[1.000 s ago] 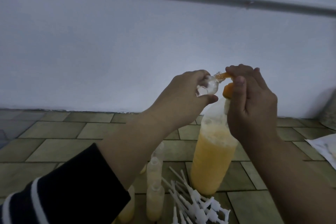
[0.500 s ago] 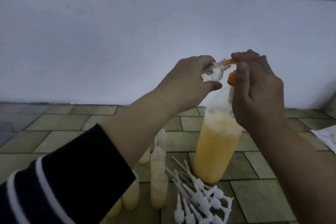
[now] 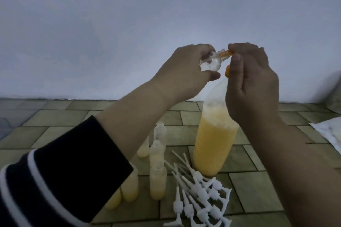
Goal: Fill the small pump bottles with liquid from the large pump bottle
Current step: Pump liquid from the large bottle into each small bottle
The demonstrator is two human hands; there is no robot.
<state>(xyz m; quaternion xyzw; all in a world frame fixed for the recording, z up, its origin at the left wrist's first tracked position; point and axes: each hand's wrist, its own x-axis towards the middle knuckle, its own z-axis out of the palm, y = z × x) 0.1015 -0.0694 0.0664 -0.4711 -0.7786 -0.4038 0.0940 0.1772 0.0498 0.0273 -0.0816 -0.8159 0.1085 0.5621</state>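
R hand (image 3: 252,83) hides pump head; L hand (image 3: 186,75) grips small bottle (image 3: 83,63)

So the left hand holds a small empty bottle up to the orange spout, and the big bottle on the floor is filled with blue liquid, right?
Not quite: the head view shows the liquid in the big bottle is yellow-orange, not blue. The rest holds: the left hand holds a small clear bottle at the orange spout, and the big bottle stands on the tiled floor.
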